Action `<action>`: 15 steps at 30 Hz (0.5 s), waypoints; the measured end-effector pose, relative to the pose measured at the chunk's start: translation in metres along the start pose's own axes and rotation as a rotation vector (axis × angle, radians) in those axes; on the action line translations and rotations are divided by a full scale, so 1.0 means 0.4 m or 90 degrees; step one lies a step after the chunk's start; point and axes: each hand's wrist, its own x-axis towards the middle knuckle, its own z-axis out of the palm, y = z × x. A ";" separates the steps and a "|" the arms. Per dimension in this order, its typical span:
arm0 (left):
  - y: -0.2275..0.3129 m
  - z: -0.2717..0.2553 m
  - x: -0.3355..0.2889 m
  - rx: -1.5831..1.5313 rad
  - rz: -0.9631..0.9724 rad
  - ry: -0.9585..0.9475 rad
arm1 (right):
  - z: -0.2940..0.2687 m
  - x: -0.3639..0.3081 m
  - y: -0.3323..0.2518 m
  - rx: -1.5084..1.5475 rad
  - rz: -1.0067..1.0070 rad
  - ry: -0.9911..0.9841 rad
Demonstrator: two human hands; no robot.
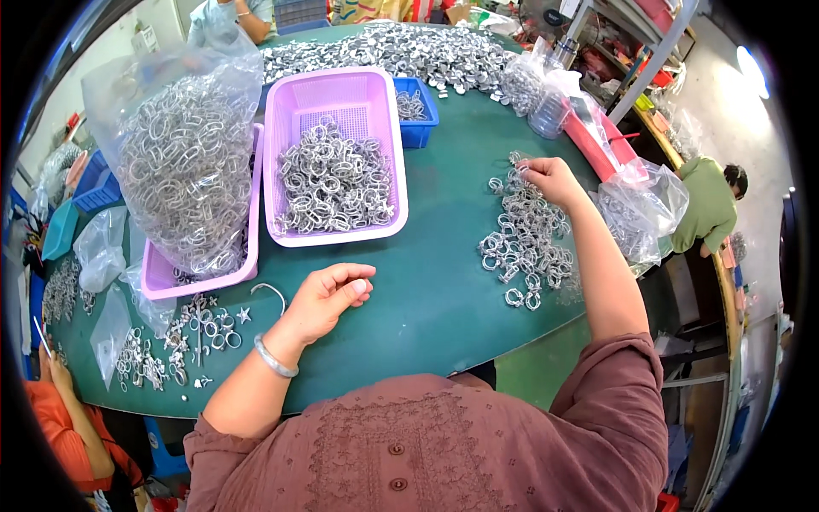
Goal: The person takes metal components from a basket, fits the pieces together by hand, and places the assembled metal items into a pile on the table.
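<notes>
My right hand [553, 181] reaches to the far end of a loose pile of silver metal rings [525, 226] on the right of the table. Its thumb and fingertips pinch a small silver ring [517, 160] at the top of that pile. Over the table's near middle, my left hand [328, 299] is closed, thumb against curled fingers; anything inside is hidden. Beyond the left hand stands a pink basket [395, 213] partly filled with similar silver rings [337, 183]. Left of it, a big clear plastic bag full of rings [183, 162] sits in another pink basket [205, 286].
Flat silver pieces [401, 51] cover the table's far side. A blue bin [418, 132] touches the middle basket. Small rings and star charms [179, 341] lie at the near left. Bags and a red tray [597, 141] line the right edge. Other people sit around the table.
</notes>
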 end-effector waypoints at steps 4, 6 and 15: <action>0.000 0.000 -0.002 0.003 -0.001 0.003 | 0.000 -0.034 -0.010 0.151 0.087 -0.052; 0.000 0.002 -0.002 0.019 -0.001 0.005 | 0.000 -0.046 -0.016 0.312 0.117 -0.025; 0.004 0.007 -0.004 0.036 0.009 -0.002 | 0.023 -0.084 -0.008 0.168 0.129 -0.047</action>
